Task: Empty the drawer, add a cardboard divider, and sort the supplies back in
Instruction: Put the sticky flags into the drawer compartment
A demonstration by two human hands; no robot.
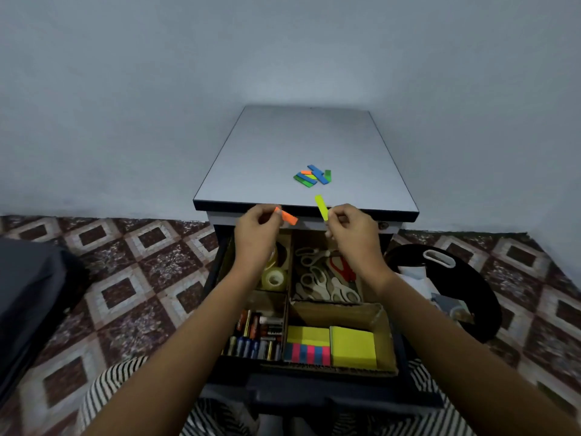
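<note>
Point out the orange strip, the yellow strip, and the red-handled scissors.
orange strip (287, 217), head view, its free end.
yellow strip (321, 206), head view, its middle.
red-handled scissors (341, 267), head view, red handle.

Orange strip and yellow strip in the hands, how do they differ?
The orange strip is pinched by the left hand, the yellow strip by the right hand. The orange strip slants down to the right, while the yellow strip stands nearly upright. Both are thin flags, each held by one end.
</note>
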